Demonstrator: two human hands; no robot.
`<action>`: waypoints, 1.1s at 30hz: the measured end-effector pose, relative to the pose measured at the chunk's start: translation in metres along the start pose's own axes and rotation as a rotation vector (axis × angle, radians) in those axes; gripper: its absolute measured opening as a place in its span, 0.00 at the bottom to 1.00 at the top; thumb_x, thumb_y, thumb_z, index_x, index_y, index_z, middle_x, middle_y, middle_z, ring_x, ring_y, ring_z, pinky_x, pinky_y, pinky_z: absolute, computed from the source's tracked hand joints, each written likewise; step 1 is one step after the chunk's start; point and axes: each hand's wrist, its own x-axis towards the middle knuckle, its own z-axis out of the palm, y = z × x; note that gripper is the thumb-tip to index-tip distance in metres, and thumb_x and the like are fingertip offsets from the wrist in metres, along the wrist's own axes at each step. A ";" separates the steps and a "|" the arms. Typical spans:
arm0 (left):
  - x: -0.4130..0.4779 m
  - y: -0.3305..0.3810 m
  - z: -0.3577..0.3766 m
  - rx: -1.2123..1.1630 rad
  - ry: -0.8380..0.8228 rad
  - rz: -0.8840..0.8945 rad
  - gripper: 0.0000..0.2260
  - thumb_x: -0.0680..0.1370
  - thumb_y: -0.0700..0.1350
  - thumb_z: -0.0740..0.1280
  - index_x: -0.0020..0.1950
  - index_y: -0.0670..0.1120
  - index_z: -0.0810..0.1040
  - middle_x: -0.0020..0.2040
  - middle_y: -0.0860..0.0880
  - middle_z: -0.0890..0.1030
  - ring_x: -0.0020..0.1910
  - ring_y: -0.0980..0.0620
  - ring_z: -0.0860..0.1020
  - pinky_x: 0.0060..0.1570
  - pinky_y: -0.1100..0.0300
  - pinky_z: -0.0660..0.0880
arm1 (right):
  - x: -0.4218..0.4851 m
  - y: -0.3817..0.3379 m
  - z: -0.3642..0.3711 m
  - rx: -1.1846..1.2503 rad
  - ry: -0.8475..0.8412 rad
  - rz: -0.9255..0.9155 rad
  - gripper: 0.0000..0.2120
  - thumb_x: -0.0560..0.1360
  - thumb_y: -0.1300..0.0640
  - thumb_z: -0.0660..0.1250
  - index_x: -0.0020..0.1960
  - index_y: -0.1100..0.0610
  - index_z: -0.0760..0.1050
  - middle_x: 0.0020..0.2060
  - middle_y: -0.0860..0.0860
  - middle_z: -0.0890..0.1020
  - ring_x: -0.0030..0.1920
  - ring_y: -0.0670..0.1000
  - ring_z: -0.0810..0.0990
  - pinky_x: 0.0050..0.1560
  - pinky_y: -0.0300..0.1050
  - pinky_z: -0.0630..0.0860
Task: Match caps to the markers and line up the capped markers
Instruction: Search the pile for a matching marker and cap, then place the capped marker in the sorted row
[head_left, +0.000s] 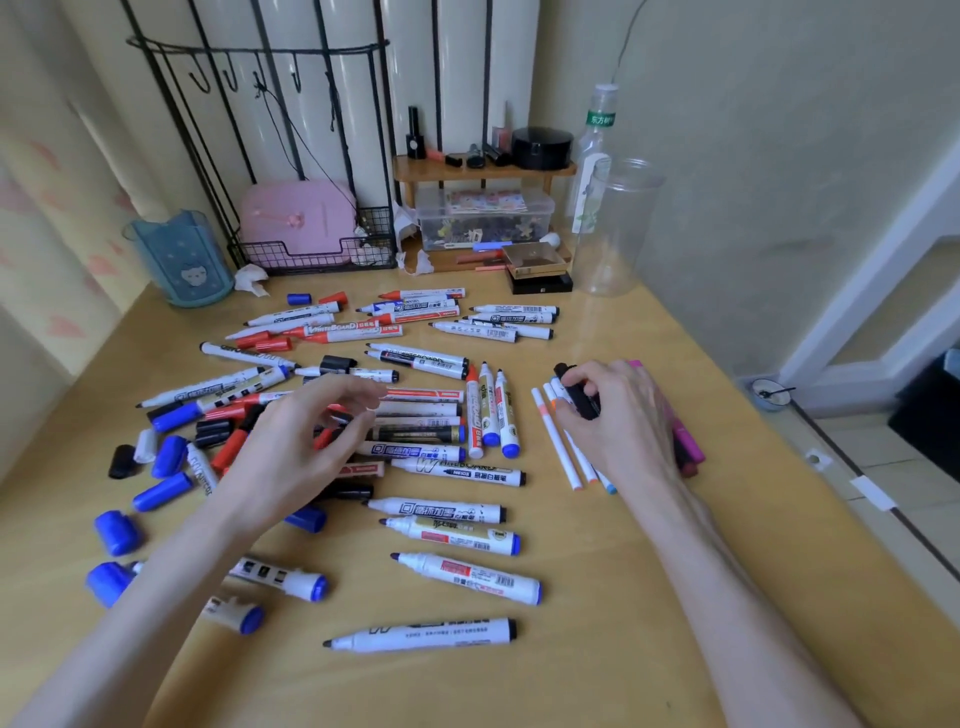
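This is looking like a home, most likely a desk corner in a bedroom. A small wooden shelf (483, 169) is holding make-up, including a nail polish bottle (413, 132) and a round black case (542, 147). A pink case (296, 218) is sitting in a wire basket (317, 258) under a rack with hooks (260, 54). A curtain with pink hearts (31, 208) is hanging at the left. A crumpled tissue (252, 280) is lying on the wooden desk (597, 571), and a tiled floor (914, 483) is showing beyond its right edge.

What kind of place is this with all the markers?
Most likely a desk in a bedroom at home: a small wooden shelf of cosmetics, a pink case in a wire basket, and a patterned curtain beside it.
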 end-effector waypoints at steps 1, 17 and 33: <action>-0.003 -0.002 -0.002 0.003 0.004 -0.004 0.11 0.82 0.44 0.68 0.63 0.53 0.81 0.56 0.60 0.84 0.57 0.58 0.82 0.53 0.58 0.79 | -0.001 -0.002 0.002 0.018 -0.005 -0.014 0.09 0.75 0.51 0.74 0.55 0.49 0.82 0.46 0.48 0.77 0.52 0.54 0.75 0.48 0.50 0.73; -0.026 -0.054 -0.044 0.109 0.122 -0.150 0.10 0.82 0.40 0.69 0.59 0.54 0.82 0.50 0.58 0.84 0.51 0.55 0.82 0.48 0.60 0.77 | 0.002 -0.084 0.041 0.187 -0.230 -0.278 0.09 0.78 0.49 0.72 0.58 0.47 0.81 0.48 0.45 0.77 0.55 0.48 0.76 0.54 0.46 0.74; -0.040 -0.083 -0.087 0.212 0.305 -0.319 0.08 0.83 0.45 0.67 0.59 0.53 0.84 0.51 0.58 0.84 0.50 0.58 0.81 0.43 0.74 0.69 | 0.035 -0.137 0.061 0.256 -0.362 -0.254 0.11 0.77 0.50 0.74 0.59 0.44 0.80 0.53 0.44 0.79 0.55 0.47 0.78 0.54 0.48 0.76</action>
